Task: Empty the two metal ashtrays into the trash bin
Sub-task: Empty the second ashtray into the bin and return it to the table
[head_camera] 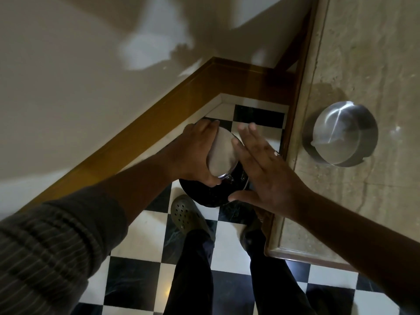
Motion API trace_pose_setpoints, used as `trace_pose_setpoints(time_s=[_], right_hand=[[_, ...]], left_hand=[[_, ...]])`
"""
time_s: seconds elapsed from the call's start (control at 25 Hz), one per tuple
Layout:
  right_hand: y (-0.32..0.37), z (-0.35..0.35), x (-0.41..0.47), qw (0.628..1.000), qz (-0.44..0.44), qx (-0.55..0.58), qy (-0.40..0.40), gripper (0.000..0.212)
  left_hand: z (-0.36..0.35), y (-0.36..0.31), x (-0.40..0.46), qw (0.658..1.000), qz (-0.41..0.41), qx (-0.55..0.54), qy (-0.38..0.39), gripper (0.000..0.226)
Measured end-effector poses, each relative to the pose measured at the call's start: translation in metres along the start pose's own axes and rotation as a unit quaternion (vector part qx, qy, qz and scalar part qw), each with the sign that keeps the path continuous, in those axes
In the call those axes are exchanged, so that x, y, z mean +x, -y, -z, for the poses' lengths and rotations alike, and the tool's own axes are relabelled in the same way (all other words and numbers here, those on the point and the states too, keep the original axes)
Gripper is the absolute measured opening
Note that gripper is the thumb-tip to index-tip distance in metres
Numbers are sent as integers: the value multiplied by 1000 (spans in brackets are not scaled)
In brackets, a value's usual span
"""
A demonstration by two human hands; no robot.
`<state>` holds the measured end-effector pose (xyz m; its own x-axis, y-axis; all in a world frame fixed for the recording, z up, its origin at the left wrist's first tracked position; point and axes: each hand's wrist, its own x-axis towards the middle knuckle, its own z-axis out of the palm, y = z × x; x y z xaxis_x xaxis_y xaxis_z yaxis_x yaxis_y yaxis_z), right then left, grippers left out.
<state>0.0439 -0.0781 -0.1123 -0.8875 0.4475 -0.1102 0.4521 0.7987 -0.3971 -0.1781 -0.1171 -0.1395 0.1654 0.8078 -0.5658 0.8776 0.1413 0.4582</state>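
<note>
Gripping ashtray [223, 153] rim — over bin [211, 194]

I log colours only. Floor [141, 280]: black-and-white checkerboard tiles. Skirting [159, 114]: brown wood. Wall [68, 53]: cream. Counter [375, 53]: mottled beige stone, brown wooden edging. Ashtrays: silver metal, one on the counter [345, 134], one over the bin [223, 153]. Bin [204, 194]: black. Sleeve [52, 253]: grey with thin stripes. Trousers [193, 269]: dark navy. Shoe [187, 214]: olive, perforated.

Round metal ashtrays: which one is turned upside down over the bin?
The round metal ashtray in the left hand, above the black trash bin. The other ashtray sits on the stone counter.
</note>
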Motion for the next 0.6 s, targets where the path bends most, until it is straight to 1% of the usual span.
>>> trace_pose_setpoints(time_s=[0.08,0.12,0.16,0.2,0.28,0.32,0.36,0.4,0.44,0.52,0.6], right_hand=[[12,23,5,991,14,6,-129,112],[15,28,7,985,13,2,-171,114],[16,25,6,985,11,-11,-174,117],[16,18,5,991,7,-28,-128,121],[13,-3,2,998,7,-54,41,129],[11,-11,1,993,10,-59,100,130],[9,-16,2,989,14,-59,134,130],[8,-18,5,988,17,-53,141,130],[8,-15,9,991,17,-45,128,130],[7,-4,11,998,9,-22,62,130],[9,13,13,999,4,-11,-48,129]], left_hand=[[0,3,3,999,-15,-1,-33,142],[-1,0,4,999,-16,-3,-47,142],[-1,-4,5,998,-13,-11,-64,142],[0,-10,7,996,-8,-24,-81,142],[3,-17,7,994,-5,-45,-104,137],[5,-18,6,993,-8,-49,-108,136],[5,-17,5,993,-4,-52,-108,136],[4,-17,2,993,3,-54,-107,137],[4,-15,2,993,4,-55,-105,137],[0,-13,3,994,-7,-49,-96,135],[-5,-7,7,996,-20,-23,-87,135]])
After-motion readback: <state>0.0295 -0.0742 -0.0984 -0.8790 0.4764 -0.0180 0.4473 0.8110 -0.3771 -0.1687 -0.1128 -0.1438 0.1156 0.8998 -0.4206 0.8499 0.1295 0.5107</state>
